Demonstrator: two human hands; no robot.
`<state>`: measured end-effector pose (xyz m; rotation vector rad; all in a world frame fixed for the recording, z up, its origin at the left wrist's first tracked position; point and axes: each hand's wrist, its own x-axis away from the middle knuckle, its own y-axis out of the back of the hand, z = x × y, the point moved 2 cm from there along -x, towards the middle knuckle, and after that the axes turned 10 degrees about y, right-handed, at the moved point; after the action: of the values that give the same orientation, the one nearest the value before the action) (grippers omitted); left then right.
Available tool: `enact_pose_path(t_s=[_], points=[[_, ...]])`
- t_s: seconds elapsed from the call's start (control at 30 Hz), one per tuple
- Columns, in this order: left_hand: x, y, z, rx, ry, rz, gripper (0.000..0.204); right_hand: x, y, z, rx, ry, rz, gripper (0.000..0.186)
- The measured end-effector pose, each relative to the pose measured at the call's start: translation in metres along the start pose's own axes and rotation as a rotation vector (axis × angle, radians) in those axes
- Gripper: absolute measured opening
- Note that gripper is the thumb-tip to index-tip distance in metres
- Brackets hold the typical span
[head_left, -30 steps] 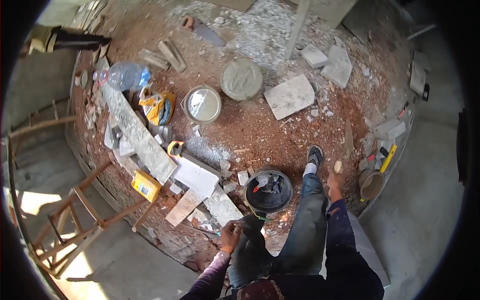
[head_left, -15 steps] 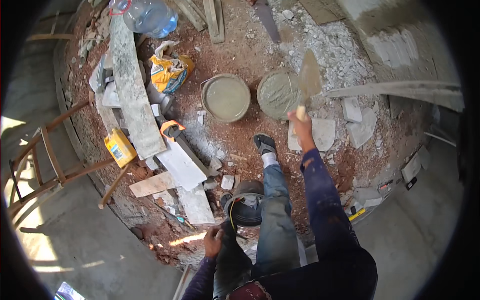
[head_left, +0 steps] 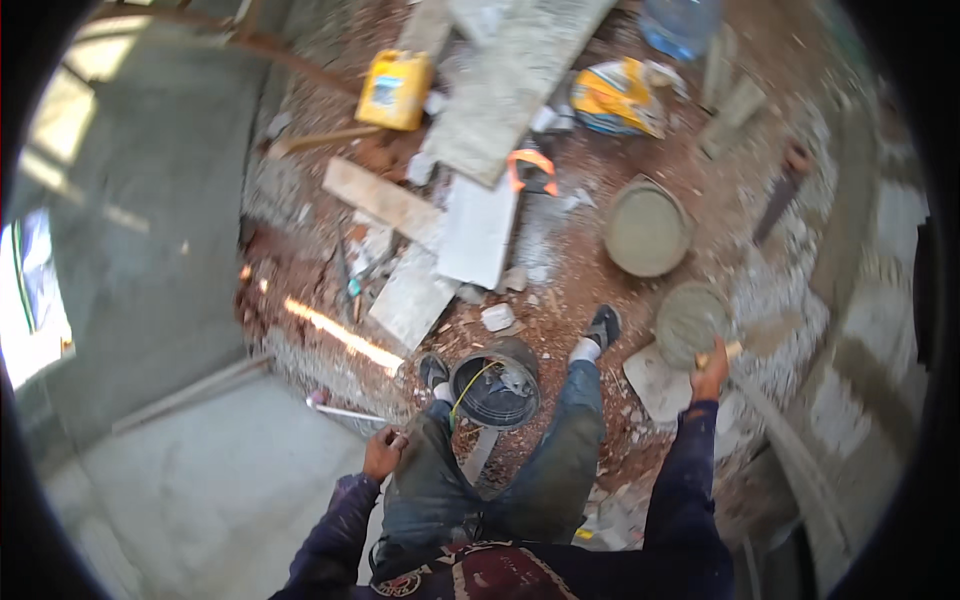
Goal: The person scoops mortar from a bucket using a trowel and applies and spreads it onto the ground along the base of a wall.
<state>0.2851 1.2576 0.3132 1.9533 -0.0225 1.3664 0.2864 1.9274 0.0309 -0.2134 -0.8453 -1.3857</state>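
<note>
My right hand (head_left: 709,374) is closed round the wooden handle of a trowel (head_left: 735,350), beside a bucket of grey mortar (head_left: 690,318). I cannot make out the trowel's blade. My left hand (head_left: 384,453) hangs by my left thigh with its fingers curled, and I see nothing in it. Just beyond that hand lies a thin white rod (head_left: 350,412). Between my feet stands a black bucket (head_left: 495,388) with a yellow cord over its rim. A second bucket, filled with grey liquid (head_left: 648,230), sits farther off, beyond the mortar.
Boards (head_left: 520,90), a white slab (head_left: 478,230) and an orange-and-black tool (head_left: 532,172) lie ahead. Farther back are a yellow jerrycan (head_left: 395,90), a yellow bag (head_left: 620,97) and a large clear bottle (head_left: 682,22). A handsaw (head_left: 780,200) rests at the right among rubble.
My view has swung left, so the buckets appear farther right. The trowel, whose blade stood in full view beside the mortar, has come down and turned. My left hand stays curled.
</note>
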Motion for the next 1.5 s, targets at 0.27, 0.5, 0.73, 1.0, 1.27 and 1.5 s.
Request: enact_pose_path(t_s=[0.27,0.5,0.73,1.0,1.27,1.5], points=[[0.001,0.081,0.174,0.044,0.018,-0.409,0.019,0.197,0.011,0.07,0.15,0.051,0.182,0.04],[-0.108,0.241,0.378,0.478,0.195,-0.54,0.022,0.478,0.001,0.142,0.117,0.123,0.087,0.032],[-0.134,0.353,0.503,1.207,0.345,-0.473,0.033,0.739,-0.076,0.127,0.04,0.309,0.192,0.036],[-0.151,0.41,0.606,1.277,0.49,-0.421,0.033,0.884,-0.223,-0.01,0.134,0.145,0.45,0.031],[-0.099,0.544,0.81,0.835,0.531,-0.59,0.025,0.947,-0.42,-0.204,0.209,-0.097,0.483,0.024],[0.059,0.645,0.693,1.226,0.987,-0.226,0.049,1.038,-0.592,-0.351,0.316,-0.159,0.428,0.024]])
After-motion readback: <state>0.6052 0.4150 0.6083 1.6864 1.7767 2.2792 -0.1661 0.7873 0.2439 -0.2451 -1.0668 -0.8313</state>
